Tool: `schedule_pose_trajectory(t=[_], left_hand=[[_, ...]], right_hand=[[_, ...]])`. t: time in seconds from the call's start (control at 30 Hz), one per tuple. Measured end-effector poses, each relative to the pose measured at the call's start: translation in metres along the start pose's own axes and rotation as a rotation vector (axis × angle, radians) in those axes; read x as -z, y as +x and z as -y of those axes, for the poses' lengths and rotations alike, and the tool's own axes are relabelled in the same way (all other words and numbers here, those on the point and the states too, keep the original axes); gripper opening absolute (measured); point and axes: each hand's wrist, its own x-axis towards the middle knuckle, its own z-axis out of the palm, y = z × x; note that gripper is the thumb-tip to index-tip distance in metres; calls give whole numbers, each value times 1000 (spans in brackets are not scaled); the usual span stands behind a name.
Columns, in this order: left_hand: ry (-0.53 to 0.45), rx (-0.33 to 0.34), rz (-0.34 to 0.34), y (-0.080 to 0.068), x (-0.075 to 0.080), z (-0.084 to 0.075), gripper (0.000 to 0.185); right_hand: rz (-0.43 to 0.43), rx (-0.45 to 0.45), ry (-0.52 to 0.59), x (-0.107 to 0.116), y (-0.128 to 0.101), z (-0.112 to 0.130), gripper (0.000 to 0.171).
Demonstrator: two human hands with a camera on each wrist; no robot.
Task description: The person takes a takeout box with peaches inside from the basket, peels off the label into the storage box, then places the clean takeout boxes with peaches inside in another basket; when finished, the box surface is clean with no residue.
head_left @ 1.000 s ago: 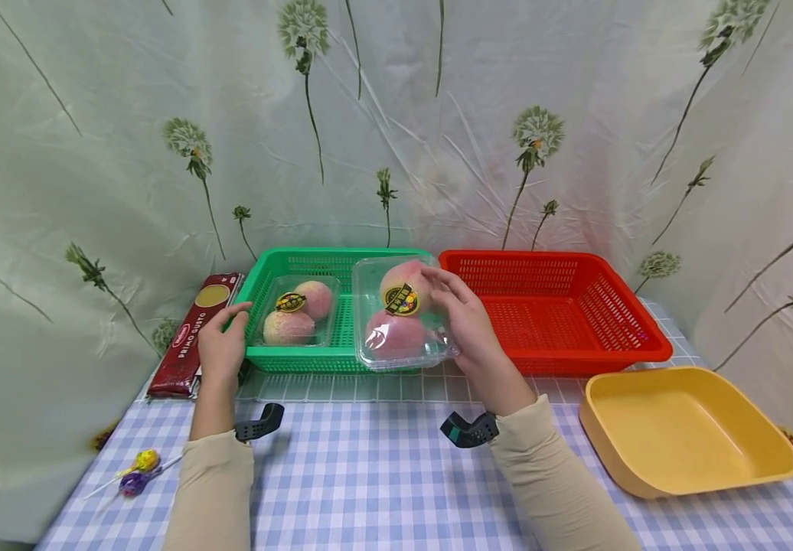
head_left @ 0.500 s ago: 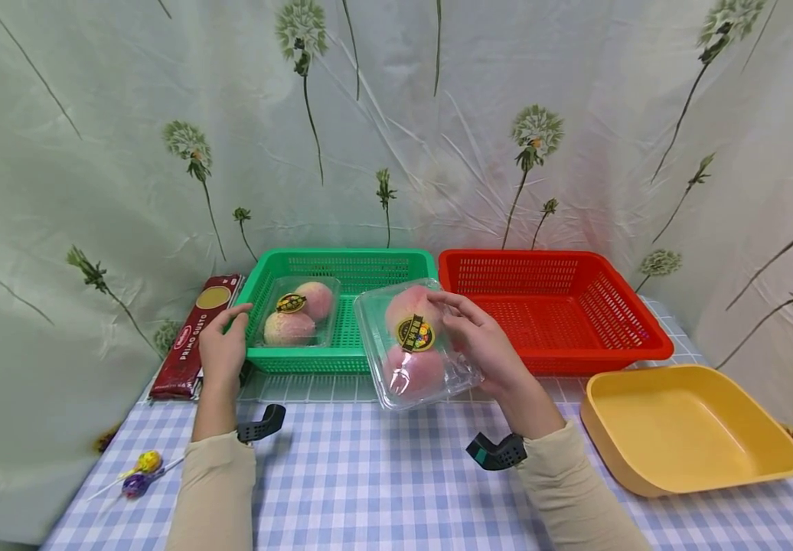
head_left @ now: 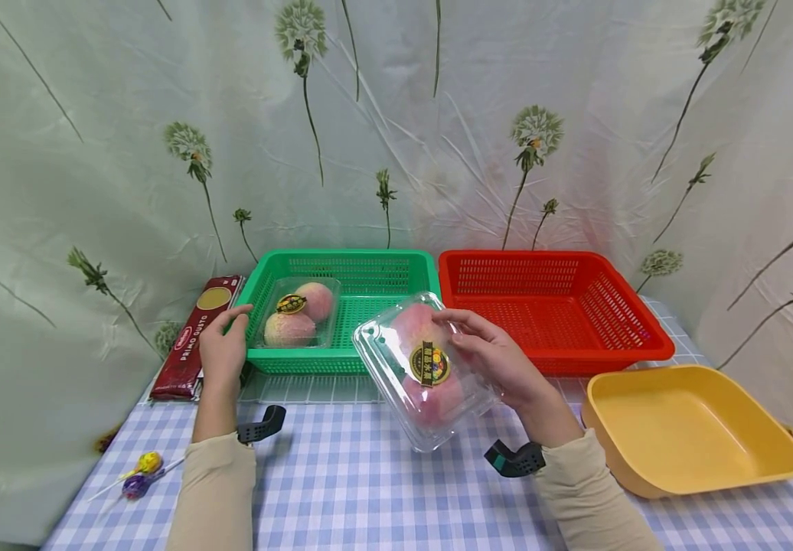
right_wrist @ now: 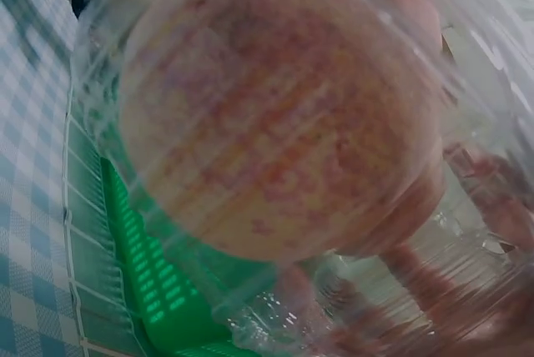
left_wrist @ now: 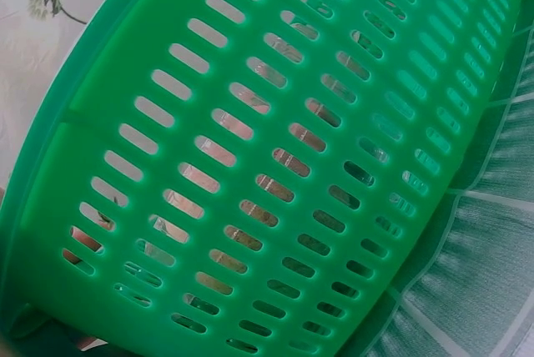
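Note:
My right hand (head_left: 507,363) grips the right side of a clear plastic box of peaches (head_left: 406,413). Two pink peaches show inside, under a black and gold label. Held tilted, the box overlaps the front right of the green basket (head_left: 307,361) and the tablecloth in the head view. One peach (right_wrist: 284,123) fills much of the right wrist view, with fingers visible through the plastic. A second box of peaches (head_left: 289,329) lies in the left part of the basket. My left hand (head_left: 223,348) holds the basket's left rim; the slotted wall (left_wrist: 250,165) fills the left wrist view.
Right of the green basket stands a red basket (head_left: 541,363), with a yellow tub (head_left: 686,428) in front. A dark red pasta packet (head_left: 193,337) leans at the far left. Two lollipops, one yellow (head_left: 150,462) and one purple (head_left: 135,487), lie on the checked tablecloth (head_left: 341,490).
My right hand has moved the box of peaches from over the green basket toward me and to the right, turning it on the way. My left hand has stayed at the rim.

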Motion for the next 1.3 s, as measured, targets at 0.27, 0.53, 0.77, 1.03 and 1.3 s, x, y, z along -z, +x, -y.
schedule_pose_trajectory(t=[0.27,0.53,0.77,1.03,1.3], left_hand=[[-2,-10,-11,1,-1,1,39],[-2,-3,-5,2,-2,1,39],[5,14,-14,3,-2,1,39],[12,25,-7,3,0,0,39],[12,21,2,3,1,0,39]], right_hand=[[55,16,-51,6,-5,0,36],[175,80,-50,18,-14,-3,34],[393,98,-89,25,-14,-9,36],[531,76,-103,27,-9,-25,37],[599,74,-94,29,-2,-48,38]])
